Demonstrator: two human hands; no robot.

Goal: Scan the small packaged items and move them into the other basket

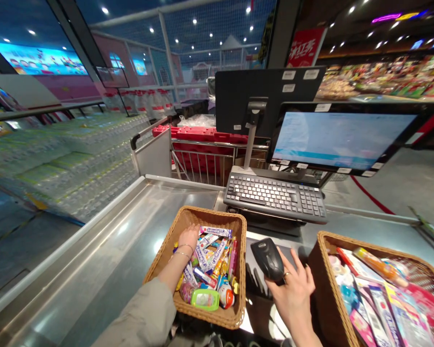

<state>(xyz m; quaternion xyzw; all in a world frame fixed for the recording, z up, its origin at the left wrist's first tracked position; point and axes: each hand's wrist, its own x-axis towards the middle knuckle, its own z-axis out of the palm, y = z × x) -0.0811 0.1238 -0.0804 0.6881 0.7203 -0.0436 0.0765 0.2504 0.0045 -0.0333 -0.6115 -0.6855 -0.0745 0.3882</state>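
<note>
My left hand (189, 237) reaches into the left wicker basket (243, 270), which holds candy bars (217, 253), a green-framed pack (205, 299) and a red-and-white egg (226, 295). Its fingers are partly hidden among the sweets, so what they hold, if anything, cannot be made out. My right hand (292, 284) is beside a black handheld scanner (268, 259), thumb and ringed finger against its lower right side, other fingers spread. Right of that hand stands a second wicker basket (323, 270) with packaged sweets and toys.
Behind the baskets are a keyboard (275, 195), a lit monitor (340, 137) and a second, dark screen (238, 96) seen from behind. The steel counter (119, 241) stretches to the left. A metal cart (152, 154) stands beyond its far edge, near stacked bottles (75, 164).
</note>
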